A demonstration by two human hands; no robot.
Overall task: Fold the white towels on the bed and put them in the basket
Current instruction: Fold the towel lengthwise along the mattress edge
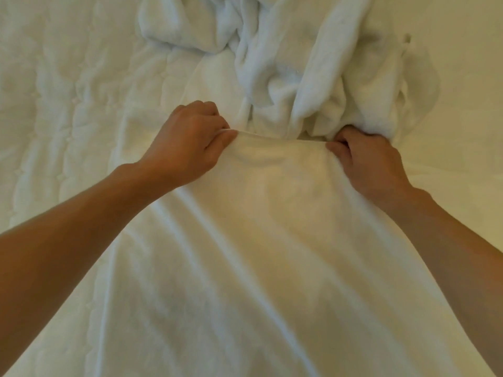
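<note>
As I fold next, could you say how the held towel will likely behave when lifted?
Probably floppy: the towel drapes in soft folds below the left hand and right hand. Likely light too: two pinches hold it.

**Towel spread on the bed, heap behind it**

The towel (258, 240) lies spread on the bed (54, 104), on the side nearest the person. The left hand (187, 142) is at the left end of the towel's far edge and the right hand (367, 159) at the right end, each gripping that edge. The stretch of edge between them is raised off the bed. Just behind the towel's far edge, touching it, a heap of towels (285, 63) lies crumpled on the bed, a little to the right of the towel's middle. Bare bed extends left and right of the towel and past the heap.
</note>
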